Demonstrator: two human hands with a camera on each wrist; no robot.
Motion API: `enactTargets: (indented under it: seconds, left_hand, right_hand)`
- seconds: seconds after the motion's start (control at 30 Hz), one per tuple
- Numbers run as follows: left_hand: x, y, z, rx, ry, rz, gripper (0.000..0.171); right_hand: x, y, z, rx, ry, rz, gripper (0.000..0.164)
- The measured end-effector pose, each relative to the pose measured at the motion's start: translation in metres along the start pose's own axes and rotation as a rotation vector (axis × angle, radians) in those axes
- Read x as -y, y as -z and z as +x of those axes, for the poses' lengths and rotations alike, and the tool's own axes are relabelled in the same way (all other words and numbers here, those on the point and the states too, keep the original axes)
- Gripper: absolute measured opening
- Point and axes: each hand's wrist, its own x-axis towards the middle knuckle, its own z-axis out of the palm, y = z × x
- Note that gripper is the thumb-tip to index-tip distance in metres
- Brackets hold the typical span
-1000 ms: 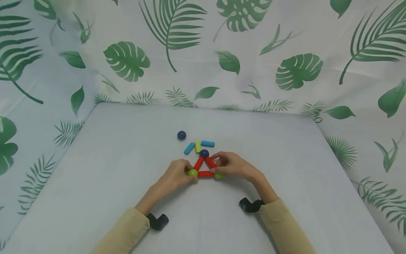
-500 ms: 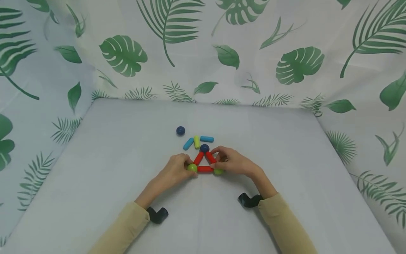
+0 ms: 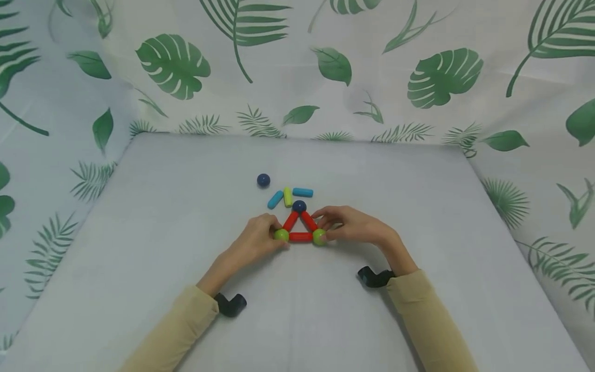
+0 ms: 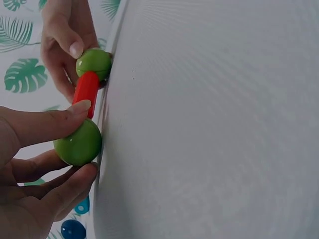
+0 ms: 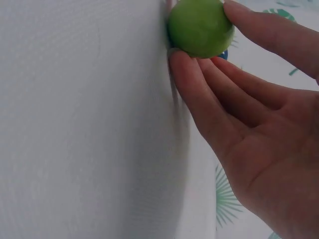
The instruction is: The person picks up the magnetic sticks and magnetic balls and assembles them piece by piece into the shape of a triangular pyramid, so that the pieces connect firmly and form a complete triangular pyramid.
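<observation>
Three red rods joined by balls form a flat triangle on the table, its near red rod (image 3: 300,237) running between two green balls. My left hand (image 3: 254,238) pinches the left green ball (image 3: 281,235) between thumb and fingers; in the left wrist view its thumb tip also lies against the red rod (image 4: 86,89). At the other corner my right hand (image 3: 358,226) holds the right green ball (image 5: 201,27), thumb on one side and a fingertip low on the other. A dark blue ball (image 3: 299,206) tops the far corner, untouched by either hand.
Just beyond the triangle lie a blue rod (image 3: 275,200), a yellow-green rod (image 3: 287,197) and another blue rod (image 3: 303,192). A loose dark blue ball (image 3: 263,180) sits behind them. Leaf-patterned cloth (image 3: 260,98) rises at the table's back and sides.
My right hand has shifted right, its thumb and fingers drawn outward, so more of the right green ball shows. My left hand keeps its hold. The whole scene sits higher in the head view.
</observation>
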Motion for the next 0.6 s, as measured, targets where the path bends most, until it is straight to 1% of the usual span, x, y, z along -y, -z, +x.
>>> enactTargets:
  seconds: [0.17, 0.33, 0.5, 0.6]
  left_hand:
    - [0.0009, 0.0061, 0.0000, -0.001, 0.009, -0.008, 0.033]
    - [0.0044, 0.0073, -0.0005, 0.025, 0.027, -0.026, 0.034]
    - [0.0044, 0.0066, 0.0020, 0.032, 0.038, -0.027, 0.040]
    - [0.0050, 0.0111, 0.0028, 0.058, 0.041, -0.044, 0.041]
  right_hand:
    - [0.0034, 0.0017, 0.0059, 0.007, 0.017, 0.015, 0.051]
    - [0.0010, -0.0016, 0.0079, 0.013, 0.033, 0.040, 0.037]
    - [0.0023, -0.0017, 0.0037, 0.006, 0.072, -0.004, 0.027]
    - [0.0036, 0.0001, 0.0012, 0.013, 0.095, -0.027, 0.025]
